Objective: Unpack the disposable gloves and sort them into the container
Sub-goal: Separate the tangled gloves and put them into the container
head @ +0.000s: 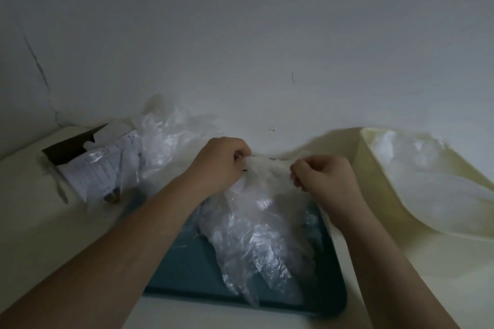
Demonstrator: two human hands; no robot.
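left hand (pixel 217 161): you pinch the glove stack's (pixel 256 224) top edge
right hand (pixel 324 176): pinches same edge
stack: hangs over teal tray (pixel 187 270)
container (pixel 374 181): right, gloves inside

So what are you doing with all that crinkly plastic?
A person is unpacking disposable gloves. The left hand and the right hand each pinch the top of a bunch of clear plastic gloves, which hangs down onto a teal tray. The cream container on the right has some gloves inside. The torn-open box lies on the left, with more loose plastic behind it.
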